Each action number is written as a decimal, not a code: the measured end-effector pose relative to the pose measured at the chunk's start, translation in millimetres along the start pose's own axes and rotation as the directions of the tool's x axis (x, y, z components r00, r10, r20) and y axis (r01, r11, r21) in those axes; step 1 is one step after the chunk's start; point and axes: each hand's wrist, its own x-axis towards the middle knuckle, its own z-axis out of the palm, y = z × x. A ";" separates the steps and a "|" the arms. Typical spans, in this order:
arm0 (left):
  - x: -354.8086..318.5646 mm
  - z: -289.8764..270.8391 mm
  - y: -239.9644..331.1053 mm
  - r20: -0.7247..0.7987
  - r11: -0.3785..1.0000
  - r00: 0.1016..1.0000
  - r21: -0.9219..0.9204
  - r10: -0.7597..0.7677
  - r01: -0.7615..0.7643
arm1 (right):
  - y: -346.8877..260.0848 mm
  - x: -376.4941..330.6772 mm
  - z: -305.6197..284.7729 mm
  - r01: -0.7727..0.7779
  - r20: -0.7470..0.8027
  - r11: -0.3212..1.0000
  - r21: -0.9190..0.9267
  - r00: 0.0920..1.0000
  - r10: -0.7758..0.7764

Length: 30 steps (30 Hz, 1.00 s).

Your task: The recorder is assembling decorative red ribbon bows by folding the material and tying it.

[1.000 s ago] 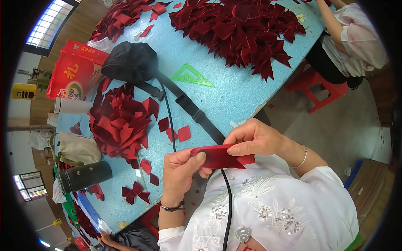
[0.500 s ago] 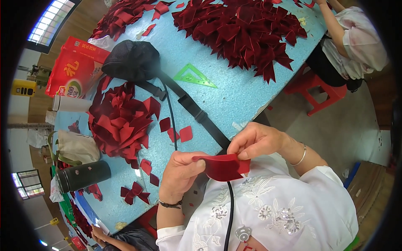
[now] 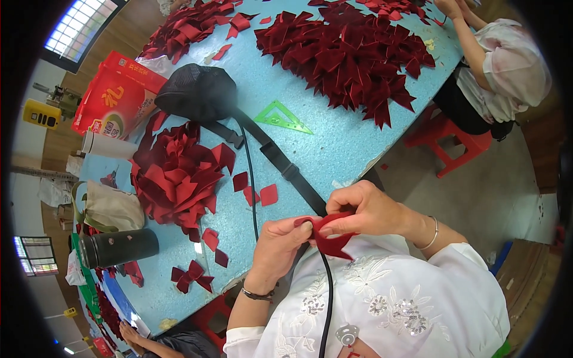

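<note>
A piece of red velvet ribbon with pointed ends is pinched between my two hands, just beyond the table's near edge. My left hand grips its left side between thumb and fingers. From the right, my right hand pinches the folded upper part, its fingers curled. The ribbon bends in the middle and one pointed tail hangs toward my white shirt. On the table to the left lies a finished-looking red bow, with small red fabric squares and a loose heap of red ribbon pieces farther off.
The blue table carries a large pile of dark red bows, a green set square, a black bag with a strap, a dark bottle and a red package. Another person sits at the far right.
The ribbon was a flat folded strip; it is now gathered and bent at its middle. My hands have drawn closer together, and the view has shifted slightly.
</note>
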 end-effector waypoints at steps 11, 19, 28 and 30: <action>-6.8 -10.6 -11.2 -0.004 0.993 0.996 0.077 0.086 -0.086 | 7.0 3.4 26.0 0.449 -0.150 0.645 -0.618 0.738 -0.657; -5.3 -9.0 -5.1 0.003 0.998 0.999 -0.055 -0.044 0.044 | 18.3 4.2 27.9 0.519 0.008 0.398 -0.756 0.616 -0.787; 19.4 -16.0 8.4 0.040 0.993 0.996 0.096 -0.077 0.073 | 31.5 17.6 2.7 0.526 0.029 0.417 -0.741 0.646 -0.763; 28.4 -12.5 13.7 0.025 0.986 0.995 0.140 -0.091 0.087 | 28.8 20.2 -3.2 0.506 -0.004 0.438 -0.743 0.652 -0.758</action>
